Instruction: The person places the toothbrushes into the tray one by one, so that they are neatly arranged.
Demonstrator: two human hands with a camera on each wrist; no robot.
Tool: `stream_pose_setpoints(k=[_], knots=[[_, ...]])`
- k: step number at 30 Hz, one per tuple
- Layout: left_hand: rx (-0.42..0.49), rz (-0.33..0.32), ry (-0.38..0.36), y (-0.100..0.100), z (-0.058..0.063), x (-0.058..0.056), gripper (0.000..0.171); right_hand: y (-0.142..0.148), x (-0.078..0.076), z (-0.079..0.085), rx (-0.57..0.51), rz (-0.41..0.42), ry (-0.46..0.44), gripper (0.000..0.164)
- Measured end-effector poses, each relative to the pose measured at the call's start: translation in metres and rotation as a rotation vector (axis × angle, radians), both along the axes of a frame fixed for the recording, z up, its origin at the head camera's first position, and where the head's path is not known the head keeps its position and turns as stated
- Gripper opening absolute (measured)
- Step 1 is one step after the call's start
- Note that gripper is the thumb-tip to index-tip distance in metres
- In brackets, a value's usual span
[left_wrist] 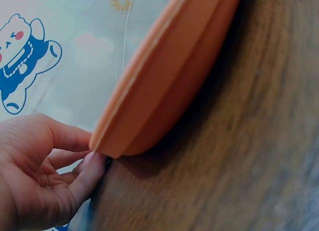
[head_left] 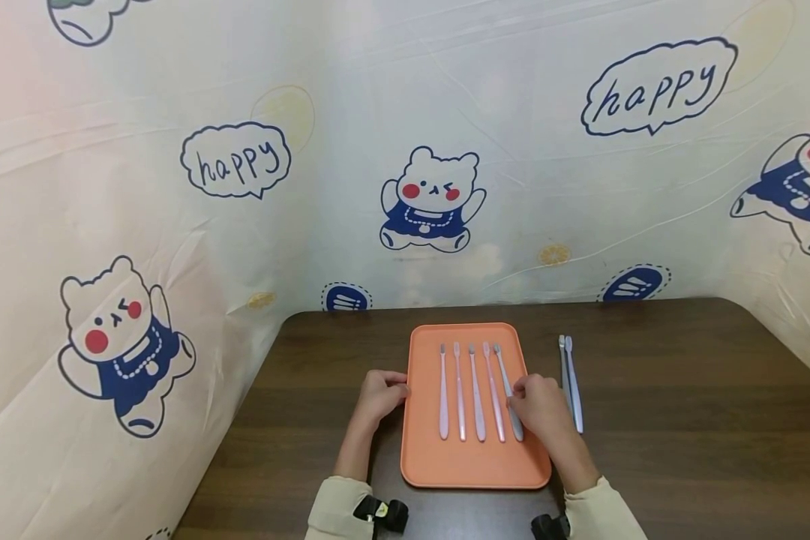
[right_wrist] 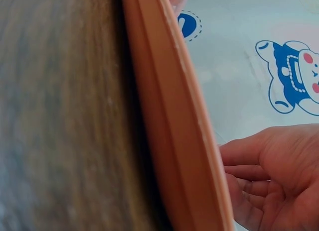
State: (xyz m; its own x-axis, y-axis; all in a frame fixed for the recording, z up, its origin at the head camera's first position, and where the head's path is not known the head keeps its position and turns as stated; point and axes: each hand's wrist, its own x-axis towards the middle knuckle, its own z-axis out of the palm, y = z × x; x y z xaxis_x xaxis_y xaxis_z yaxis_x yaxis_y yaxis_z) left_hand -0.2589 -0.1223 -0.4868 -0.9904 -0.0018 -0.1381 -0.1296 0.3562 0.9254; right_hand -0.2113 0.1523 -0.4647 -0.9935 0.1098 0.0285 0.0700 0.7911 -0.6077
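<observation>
An orange tray (head_left: 475, 469) lies on the wooden table, with several slim toothbrushes (head_left: 475, 397) side by side on it, heads toward the far end. My left hand (head_left: 381, 396) pinches the tray's left rim; in the left wrist view the thumb (left_wrist: 89, 176) is below the rim and the forefinger at its edge. My right hand (head_left: 543, 409) reaches over the tray's right edge and pinches the handle of the rightmost toothbrush, a grey-blue one (head_left: 504, 373). In the right wrist view, the tray wall (right_wrist: 172, 116) hides that hand's fingertips.
Two more toothbrushes (head_left: 572, 390), one pale blue and one darker, lie close together on the table (head_left: 675, 405) right of the tray. Behind the table hangs a pale curtain (head_left: 337, 210) printed with cartoon bears, meeting its far edge. Dark wrist cameras (head_left: 394, 516) sit at both cuffs.
</observation>
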Motion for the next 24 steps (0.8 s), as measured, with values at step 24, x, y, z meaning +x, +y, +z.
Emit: stream_pose_setpoints(k=[24], knots=[[-0.007, 0.0, 0.003, -0.0001, -0.0006, -0.0009, 0.029, 0.0008, 0.0011, 0.0003, 0.001, 0.027, 0.011, 0.008]])
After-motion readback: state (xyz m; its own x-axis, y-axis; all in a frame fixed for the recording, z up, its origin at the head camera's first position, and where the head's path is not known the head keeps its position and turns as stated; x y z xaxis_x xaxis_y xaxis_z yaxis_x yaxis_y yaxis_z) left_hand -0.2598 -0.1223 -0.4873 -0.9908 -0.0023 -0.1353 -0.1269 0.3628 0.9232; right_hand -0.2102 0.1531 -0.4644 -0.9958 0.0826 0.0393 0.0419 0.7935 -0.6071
